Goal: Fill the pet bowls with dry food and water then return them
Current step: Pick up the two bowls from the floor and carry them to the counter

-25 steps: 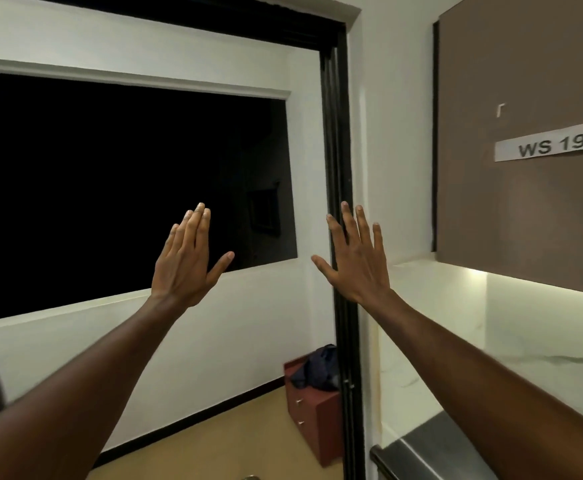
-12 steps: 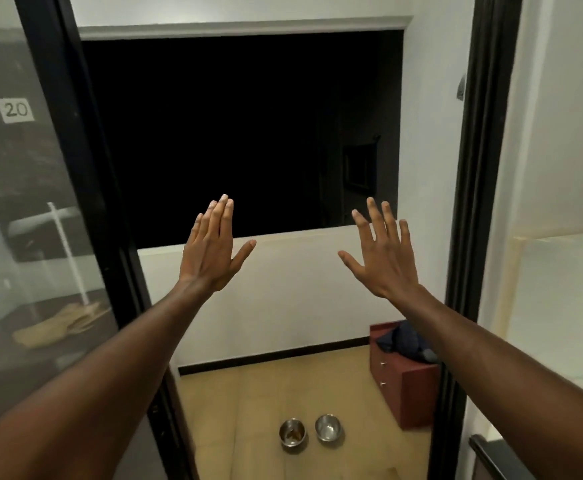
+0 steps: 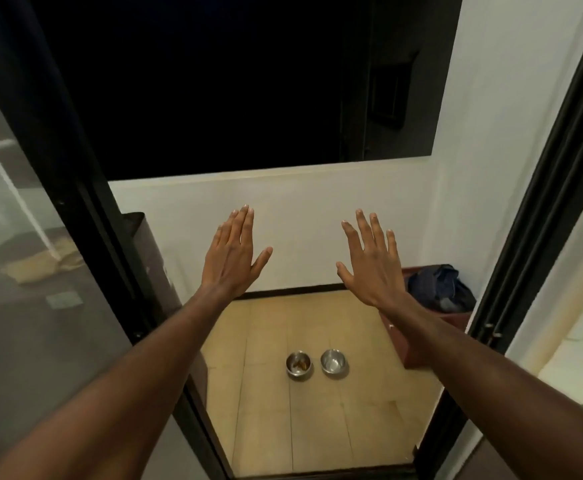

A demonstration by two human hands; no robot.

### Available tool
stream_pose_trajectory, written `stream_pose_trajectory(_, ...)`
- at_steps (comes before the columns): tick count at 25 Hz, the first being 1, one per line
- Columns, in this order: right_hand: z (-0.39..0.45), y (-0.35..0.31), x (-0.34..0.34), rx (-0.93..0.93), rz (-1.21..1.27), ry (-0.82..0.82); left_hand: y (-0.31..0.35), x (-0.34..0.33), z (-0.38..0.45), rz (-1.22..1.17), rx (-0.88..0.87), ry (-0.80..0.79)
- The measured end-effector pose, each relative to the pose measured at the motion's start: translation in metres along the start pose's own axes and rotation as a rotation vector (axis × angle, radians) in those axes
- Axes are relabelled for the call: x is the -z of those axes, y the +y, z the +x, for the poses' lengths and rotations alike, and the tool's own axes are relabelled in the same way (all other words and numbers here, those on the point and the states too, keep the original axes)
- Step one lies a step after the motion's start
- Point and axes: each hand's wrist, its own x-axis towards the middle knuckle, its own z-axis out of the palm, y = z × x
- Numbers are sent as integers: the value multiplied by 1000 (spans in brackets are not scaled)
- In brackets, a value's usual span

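Now, my left grip and right grip raised, fingers straight, empty; food bowl and water bowl side by side on floor below them.

Two small steel bowls stand upright, side by side, mid-floor: the left bowl holds some brown food, the right bowl looks bare inside

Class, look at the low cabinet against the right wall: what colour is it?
The low cabinet is dark red, a maroon shade, seen best in the head view.
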Motion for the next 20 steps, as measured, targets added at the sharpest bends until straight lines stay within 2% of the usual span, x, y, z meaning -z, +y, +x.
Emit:
stream_pose_trajectory(10,8,21,-184,-109,38,-323,-11,-204,-3,-107,40,-300)
stream_pose_trajectory(20,33,66,-318,-193,94,-503,-29,-337,2,-154,182,-472)
